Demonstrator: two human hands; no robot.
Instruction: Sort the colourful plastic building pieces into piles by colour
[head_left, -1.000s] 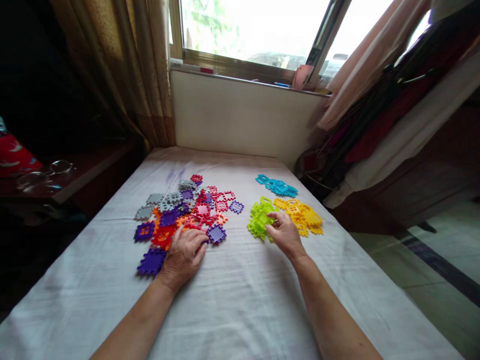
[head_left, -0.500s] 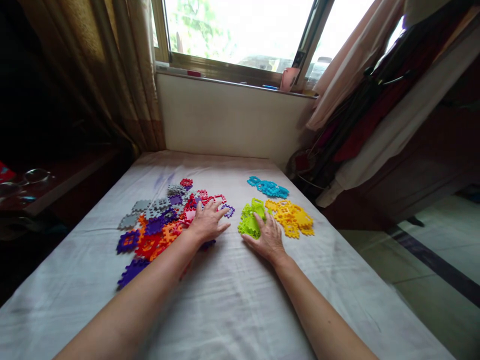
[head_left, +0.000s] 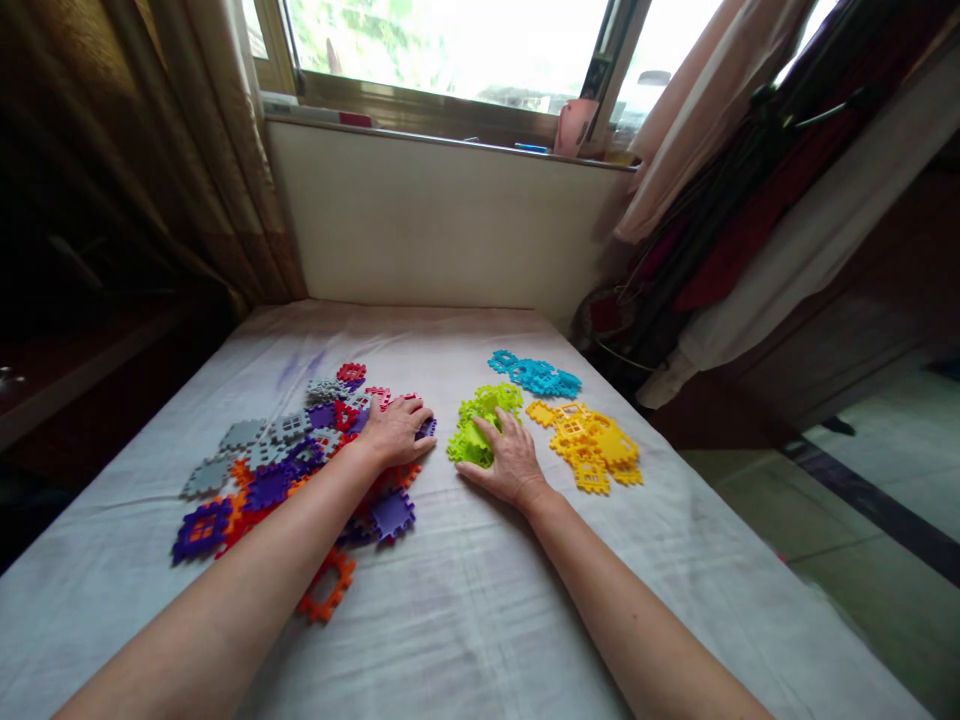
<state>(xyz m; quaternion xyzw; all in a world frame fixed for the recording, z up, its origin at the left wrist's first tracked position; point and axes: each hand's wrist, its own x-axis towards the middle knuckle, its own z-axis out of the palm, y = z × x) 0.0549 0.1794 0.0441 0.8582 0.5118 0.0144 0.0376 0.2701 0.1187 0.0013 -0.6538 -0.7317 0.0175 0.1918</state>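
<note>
My left hand (head_left: 395,430) lies with fingers spread over the right side of a mixed pile of notched plastic tiles, covering some pinkish-red and purple ones. This pile holds grey tiles (head_left: 241,434), purple tiles (head_left: 393,515), red tiles (head_left: 351,373) and an orange frame tile (head_left: 345,575). Fingers apart, my right hand (head_left: 508,455) rests on the right edge of a lime-green tile heap (head_left: 472,440). Yellow tiles (head_left: 615,446) lie just to the right of that hand, and blue tiles (head_left: 536,376) sit farther back.
A pale sheet (head_left: 465,620) covers the surface. Behind it stand a low wall (head_left: 442,220) and a window sill with a pink cup (head_left: 575,127). A curtain (head_left: 217,150) hangs at the left, clothes (head_left: 795,240) at the right.
The view has shifted a little. The green tiles sit more compactly under my right hand, farther from the yellow ones. My left hand has moved slightly left, over the pile's edge.
</note>
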